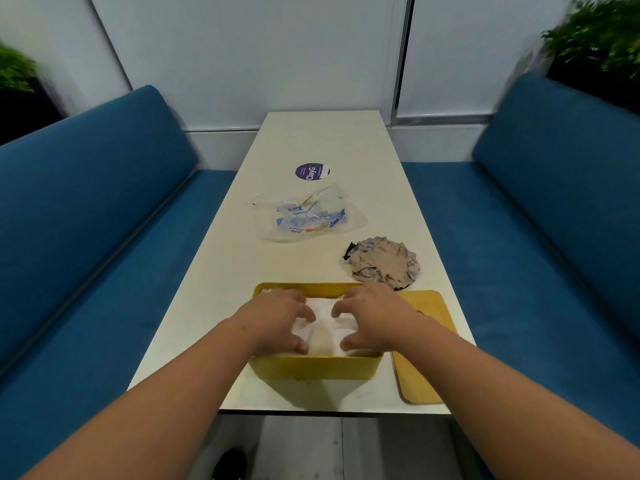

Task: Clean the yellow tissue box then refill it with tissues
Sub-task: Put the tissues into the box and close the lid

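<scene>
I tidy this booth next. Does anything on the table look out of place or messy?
Yes. An empty plastic wrapper lies crumpled mid-table, and a wadded cloth sits beyond the lid, which lies off the yellow box. Both hands are on the tissues inside the box.

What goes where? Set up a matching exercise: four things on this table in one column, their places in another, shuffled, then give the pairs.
Things:
1. white tissues
2. wooden lid
3. crumpled cloth
4. empty plastic wrapper

Places:
A. flat on the table, right of the yellow tissue box
B. mid-table, near the purple sticker
C. inside the box, under both hands
D. just beyond the lid

Pairs: 1-C, 2-A, 3-D, 4-B
</scene>
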The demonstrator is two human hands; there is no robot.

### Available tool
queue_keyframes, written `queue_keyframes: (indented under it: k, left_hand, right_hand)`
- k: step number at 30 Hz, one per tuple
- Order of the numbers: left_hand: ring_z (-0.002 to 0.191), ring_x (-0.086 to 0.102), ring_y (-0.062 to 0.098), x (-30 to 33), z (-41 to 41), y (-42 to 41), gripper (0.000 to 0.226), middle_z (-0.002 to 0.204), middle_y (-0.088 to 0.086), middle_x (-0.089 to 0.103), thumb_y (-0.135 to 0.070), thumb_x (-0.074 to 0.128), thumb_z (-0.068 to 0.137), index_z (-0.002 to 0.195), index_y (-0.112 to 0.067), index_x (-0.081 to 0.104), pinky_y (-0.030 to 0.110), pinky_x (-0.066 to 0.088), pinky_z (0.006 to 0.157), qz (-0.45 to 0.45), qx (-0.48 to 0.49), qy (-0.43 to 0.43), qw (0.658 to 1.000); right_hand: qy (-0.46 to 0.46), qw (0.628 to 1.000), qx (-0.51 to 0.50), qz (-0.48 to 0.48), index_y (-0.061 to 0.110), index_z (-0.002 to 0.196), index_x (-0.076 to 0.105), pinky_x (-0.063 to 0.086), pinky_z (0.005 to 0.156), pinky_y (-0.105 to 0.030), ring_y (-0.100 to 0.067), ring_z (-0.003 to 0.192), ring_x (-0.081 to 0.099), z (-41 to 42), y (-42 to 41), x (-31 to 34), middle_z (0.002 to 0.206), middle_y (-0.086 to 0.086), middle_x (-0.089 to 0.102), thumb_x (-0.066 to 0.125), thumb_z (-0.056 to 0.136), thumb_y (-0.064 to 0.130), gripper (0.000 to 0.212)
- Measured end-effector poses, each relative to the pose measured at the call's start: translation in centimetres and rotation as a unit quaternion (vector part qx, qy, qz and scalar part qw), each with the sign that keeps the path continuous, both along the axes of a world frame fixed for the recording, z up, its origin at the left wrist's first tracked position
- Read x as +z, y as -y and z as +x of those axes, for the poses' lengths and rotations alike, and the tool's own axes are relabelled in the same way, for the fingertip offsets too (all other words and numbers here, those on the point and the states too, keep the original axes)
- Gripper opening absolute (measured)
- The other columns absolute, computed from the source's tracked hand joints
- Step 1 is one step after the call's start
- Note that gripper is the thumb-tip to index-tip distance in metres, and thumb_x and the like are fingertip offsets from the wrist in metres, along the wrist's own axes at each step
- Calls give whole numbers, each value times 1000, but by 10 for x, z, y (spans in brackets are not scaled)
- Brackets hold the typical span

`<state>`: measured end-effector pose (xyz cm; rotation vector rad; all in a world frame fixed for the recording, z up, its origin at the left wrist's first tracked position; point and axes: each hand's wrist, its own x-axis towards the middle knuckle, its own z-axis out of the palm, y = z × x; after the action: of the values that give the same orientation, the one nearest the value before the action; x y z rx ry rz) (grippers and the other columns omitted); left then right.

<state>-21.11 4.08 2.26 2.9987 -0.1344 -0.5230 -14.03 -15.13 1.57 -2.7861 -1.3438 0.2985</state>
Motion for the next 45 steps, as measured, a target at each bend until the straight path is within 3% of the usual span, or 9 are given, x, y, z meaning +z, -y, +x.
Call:
queue_keyframes:
  k: [8, 19, 23, 26, 29, 31, 34, 39, 45]
  left_hand:
    - [143, 29, 19, -5, -3, -8, 82, 157, -9, 32, -56, 74, 77, 148, -37, 36, 38, 33, 113, 30, 51, -29, 998]
    - [136, 37, 19, -6, -4, -8, 77, 148, -2, 42, -58, 74, 74, 139, -25, 50, 36, 40, 108, 39, 60, -33, 997]
    - [134, 39, 19, 2, -1, -6, 80, 141, -3, 46, -62, 75, 71, 138, -25, 51, 36, 42, 105, 19, 60, -11, 998]
    - [138, 35, 19, 4, -2, -3, 84, 149, -4, 41, -65, 71, 73, 144, -31, 44, 35, 36, 109, -7, 59, 2, 998]
    - [141, 31, 18, 4, -5, 3, 81, 153, -5, 38, -64, 67, 78, 147, -34, 39, 33, 30, 111, -15, 48, 13, 999]
    - [143, 28, 17, 6, -5, 5, 79, 155, -7, 35, -64, 66, 80, 148, -36, 36, 33, 27, 113, -26, 49, 24, 998]
    - [141, 30, 17, 7, -5, 7, 76, 154, -7, 37, -64, 65, 80, 146, -37, 39, 33, 29, 111, -21, 42, 14, 999]
    - [139, 32, 19, 8, -6, 9, 79, 152, -5, 38, -62, 66, 80, 148, -34, 36, 36, 31, 110, 13, 33, -12, 999]
    - [137, 35, 20, 6, -6, 9, 81, 150, -6, 40, -63, 66, 79, 148, -34, 36, 36, 33, 110, 7, 41, -20, 999]
  right_hand:
    - [17, 992, -20, -126, 24, 139, 47, 6, 113, -61, -21, 134, 37, 2, 3, -3, 146, 2, 42, 68, 79, 55, 71]
    - [19, 990, -23, -135, 25, 140, 45, 7, 111, -62, -20, 135, 35, 0, 3, -2, 147, 2, 40, 65, 81, 59, 72]
    - [-71, 986, -120, 87, 32, 133, 52, 21, 112, -49, -16, 129, 43, 10, 10, 4, 140, 9, 50, 57, 83, 66, 61]
    - [-71, 920, -276, 269, 23, 120, 61, 44, 94, -39, -18, 107, 55, 23, 28, -3, 121, 2, 62, 55, 93, 45, 35]
    - [-68, 894, -406, 178, 16, 119, 54, 53, 82, -39, -25, 98, 58, 30, 50, -28, 116, -8, 60, 59, 86, 45, 44]
    - [-115, 889, -438, 60, 12, 132, 45, 53, 85, -40, -30, 110, 57, 26, 57, -46, 130, -11, 53, 63, 81, 57, 70]
    - [-147, 877, -458, 6, 14, 139, 38, 53, 87, -40, -30, 116, 55, 14, 59, -64, 136, -9, 49, 68, 73, 67, 90]
    - [-135, 871, -472, 13, 12, 134, 45, 51, 80, -34, -28, 109, 58, 11, 53, -69, 127, -9, 53, 73, 78, 52, 75]
    - [-104, 853, -510, 20, 12, 133, 45, 48, 91, -39, -30, 118, 48, 14, 53, -76, 130, -12, 48, 71, 79, 50, 71]
